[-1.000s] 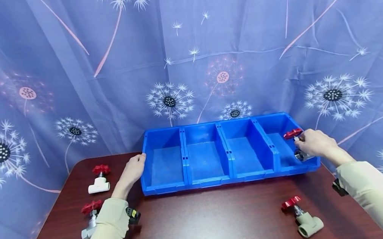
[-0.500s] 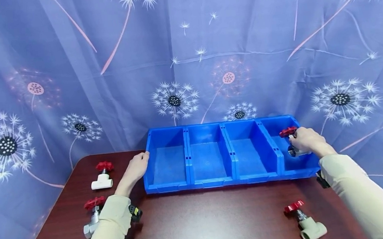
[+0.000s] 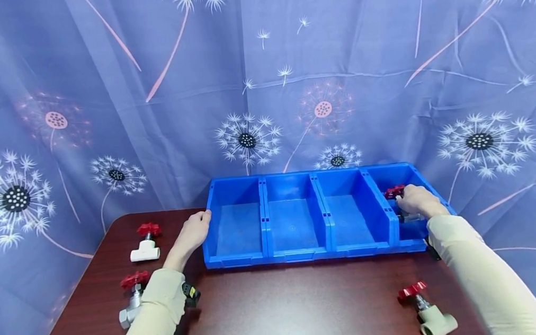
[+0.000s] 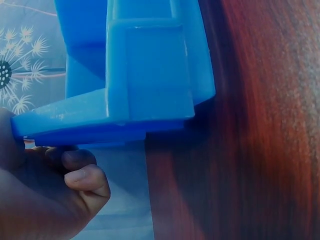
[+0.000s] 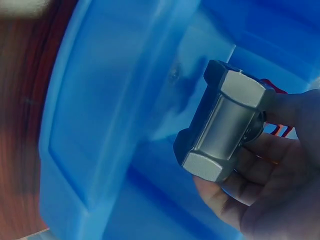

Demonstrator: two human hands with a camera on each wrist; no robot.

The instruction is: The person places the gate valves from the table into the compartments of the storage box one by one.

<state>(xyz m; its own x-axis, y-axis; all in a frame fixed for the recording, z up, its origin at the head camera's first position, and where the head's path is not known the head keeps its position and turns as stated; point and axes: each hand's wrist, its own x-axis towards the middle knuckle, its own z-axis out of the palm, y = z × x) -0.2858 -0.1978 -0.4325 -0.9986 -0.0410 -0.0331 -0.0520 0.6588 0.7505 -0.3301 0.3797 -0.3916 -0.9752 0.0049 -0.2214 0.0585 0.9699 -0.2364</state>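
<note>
A blue four-bay storage bin (image 3: 300, 258) stands at the back of the table. My left hand (image 3: 193, 231) grips its left side wall; in the left wrist view the fingers (image 4: 89, 180) curl beneath the rim. My right hand (image 3: 420, 200) is inside the rightmost bay, holding a metal gate valve (image 5: 225, 122) with a red handwheel (image 3: 394, 192). In the right wrist view the fingers wrap the valve near its stem, its hex-ended body facing the camera. The hand hides much of the handwheel there. Whether the valve touches the bay floor, I cannot tell.
On the left of the table are a white tee-shaped valve (image 3: 145, 250) and another metal valve (image 3: 129, 311), partly behind my left sleeve. A beige valve (image 3: 436, 323) with a red handle lies front right. A blue dandelion-print curtain (image 3: 277, 55) hangs behind the bin.
My right hand has moved left and lower into the rightmost bay with the metal gate valve. The left hand keeps its grip on the bin's side. The head view has shifted slightly.
</note>
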